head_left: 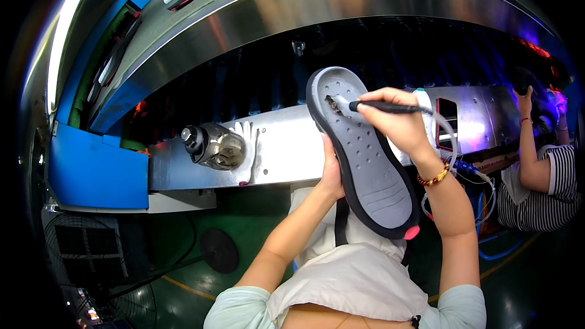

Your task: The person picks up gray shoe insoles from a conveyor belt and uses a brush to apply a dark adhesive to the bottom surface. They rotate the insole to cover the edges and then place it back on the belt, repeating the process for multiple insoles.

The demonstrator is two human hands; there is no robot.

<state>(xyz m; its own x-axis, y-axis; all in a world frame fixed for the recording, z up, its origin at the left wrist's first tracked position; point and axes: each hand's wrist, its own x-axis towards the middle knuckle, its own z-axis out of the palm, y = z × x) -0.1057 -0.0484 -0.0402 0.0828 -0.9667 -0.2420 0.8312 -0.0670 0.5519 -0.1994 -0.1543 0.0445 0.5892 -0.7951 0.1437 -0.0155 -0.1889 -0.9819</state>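
Note:
My left hand (331,172) grips a grey shoe sole (372,161) by its left edge, tilted up in front of my body. The sole has a black rim, rows of small dimples and a pink tab at its lower end. Closed around a black pen-shaped tool (390,107) with a pale hose, my right hand (397,123) works over the upper part of the sole. The tool's tip is at a glossy whitish patch, beside a dark rough spot (334,105).
A metal ledge (286,146) crosses behind the sole. On it stand a dark clear bottle (222,146) and a white glove (248,152). A conveyor (244,0) carrying shoe soles curves above. Another person (536,176) works at the right; a fan (91,256) stands lower left.

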